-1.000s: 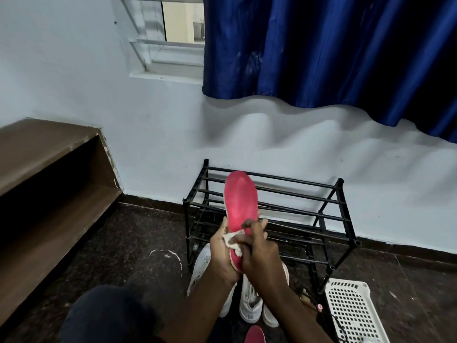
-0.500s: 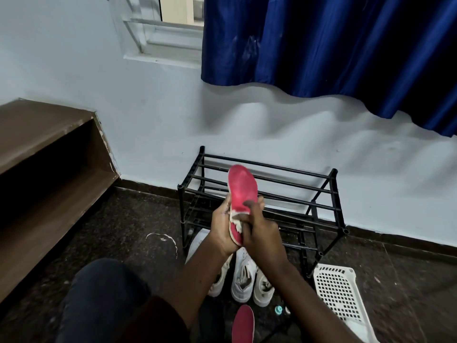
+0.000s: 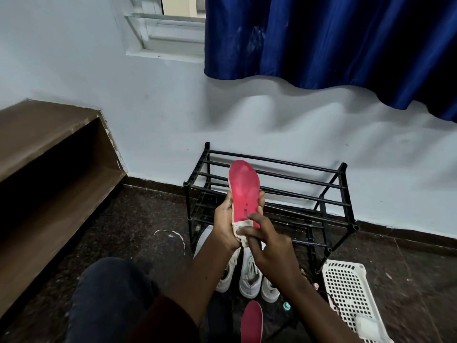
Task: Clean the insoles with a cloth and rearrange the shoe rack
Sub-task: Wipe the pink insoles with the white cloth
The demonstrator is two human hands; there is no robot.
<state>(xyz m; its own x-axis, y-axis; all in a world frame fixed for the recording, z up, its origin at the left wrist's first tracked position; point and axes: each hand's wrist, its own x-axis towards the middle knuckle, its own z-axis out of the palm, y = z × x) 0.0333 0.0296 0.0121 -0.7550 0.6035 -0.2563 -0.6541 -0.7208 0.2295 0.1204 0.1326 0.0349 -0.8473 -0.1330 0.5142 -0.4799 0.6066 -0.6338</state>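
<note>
A pink insole (image 3: pixel 243 191) stands upright in front of the black shoe rack (image 3: pixel 291 194). My left hand (image 3: pixel 226 222) grips its lower part from the left, fingertips wrapping round the right edge. My right hand (image 3: pixel 268 246) presses a small off-white cloth (image 3: pixel 243 230) against the heel end of the insole, fingers curled on the cloth. A second pink insole (image 3: pixel 251 323) lies on the floor below my arms. The rack's shelves hold nothing that I can see.
White sneakers (image 3: pixel 249 276) stand on the dark floor before the rack. A white perforated basket (image 3: pixel 351 295) lies at the lower right. A brown wooden shelf unit (image 3: pixel 49 174) fills the left side. My knee (image 3: pixel 111 300) is at the bottom left. A blue curtain (image 3: pixel 321 40) hangs above.
My right hand with the cloth has slid down from the middle of the insole to its heel end, uncovering more pink surface. The camera view has shifted slightly.
</note>
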